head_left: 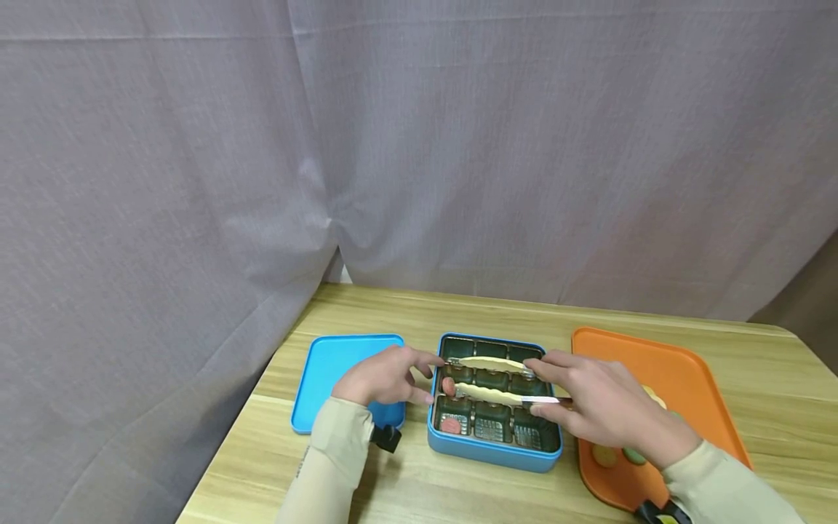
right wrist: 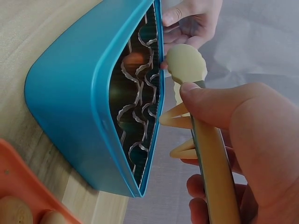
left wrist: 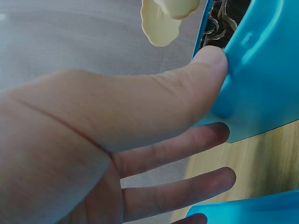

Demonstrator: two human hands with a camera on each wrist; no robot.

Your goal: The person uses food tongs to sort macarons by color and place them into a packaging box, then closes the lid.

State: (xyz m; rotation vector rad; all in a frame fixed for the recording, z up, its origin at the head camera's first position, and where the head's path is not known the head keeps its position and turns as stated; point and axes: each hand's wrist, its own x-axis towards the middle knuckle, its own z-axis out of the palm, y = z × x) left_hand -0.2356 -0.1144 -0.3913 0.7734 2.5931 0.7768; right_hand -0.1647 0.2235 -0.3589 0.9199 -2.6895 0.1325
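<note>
My right hand (head_left: pixel 599 397) grips a pair of tongs (right wrist: pixel 215 168), thumb on one arm and fingers at the other. Their cream, scalloped ends (head_left: pixel 487 394) stand apart over the blue tin (head_left: pixel 497 453), pointing left. Inside the tin is a dark insert (head_left: pixel 491 429) with compartments. A reddish round cookie (head_left: pixel 450 425) lies in the near-left compartment. Another reddish piece (head_left: pixel 448 386) sits by the left wall near the tongs' lower tip. My left hand (head_left: pixel 388 375) has loosely extended fingers, its thumb (left wrist: pixel 210 58) at the tin's rim.
Left of the tin, partly under my left arm, lies a blue lid (head_left: pixel 347 356). An orange tray (head_left: pixel 655 349) on the right bears several cookies, among them a green one (head_left: pixel 634 456) and a tan one (head_left: pixel 604 456). Grey cloth (head_left: pixel 458 145) hangs behind the wooden table (head_left: pixel 406 306).
</note>
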